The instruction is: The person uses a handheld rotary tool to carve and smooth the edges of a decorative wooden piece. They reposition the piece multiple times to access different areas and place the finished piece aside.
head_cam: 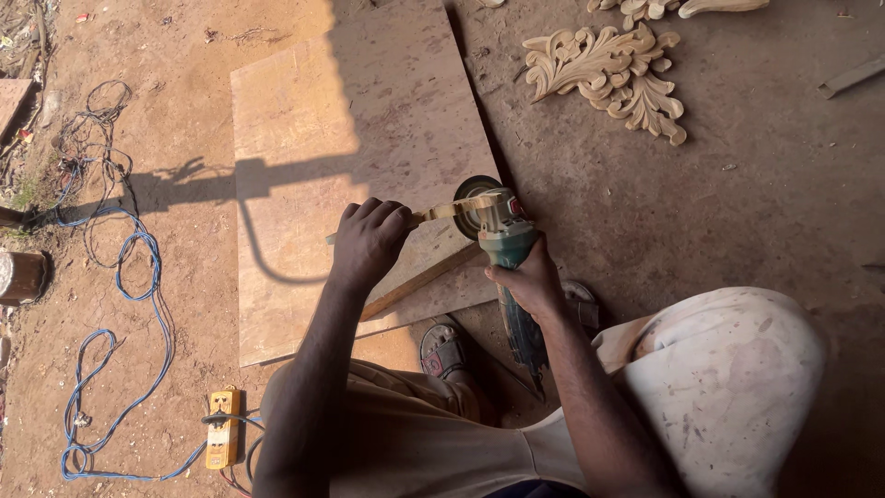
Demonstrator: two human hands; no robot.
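My left hand (pixel 369 242) is closed around a small pale carved wooden piece (pixel 454 210), holding it against the disc (pixel 472 195) of an angle grinder. My right hand (pixel 530 281) grips the green grinder body (pixel 509 242), which points away from me over a plywood board (pixel 359 138) lying on the dirt. A wooden batten (pixel 419 277) lies slanted under my left hand. My knees and a sandalled foot (pixel 444 349) are below.
Carved wooden scroll ornaments (pixel 608 74) lie on the ground at upper right. A blue cable (pixel 129 304) loops across the dirt at left to a yellow socket box (pixel 222 429). A cylindrical object (pixel 20 275) sits at the left edge.
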